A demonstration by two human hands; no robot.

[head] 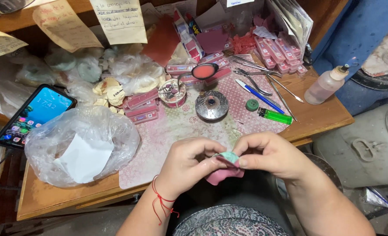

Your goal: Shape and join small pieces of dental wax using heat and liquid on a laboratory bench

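Left hand [187,164] and right hand [266,155] pinch a small pink-and-mint soft piece [225,168] tightly near the wooden table [320,116]; loosened fingertips could drop it.

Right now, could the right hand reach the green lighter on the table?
Probably yes: the green lighter lies in the open just beyond the right hand, nothing between them, but that hand is pinching a small pink and green piece.

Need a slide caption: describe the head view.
Both hands, left and right, pinch a small pink-and-green piece over a cluttered workbench.
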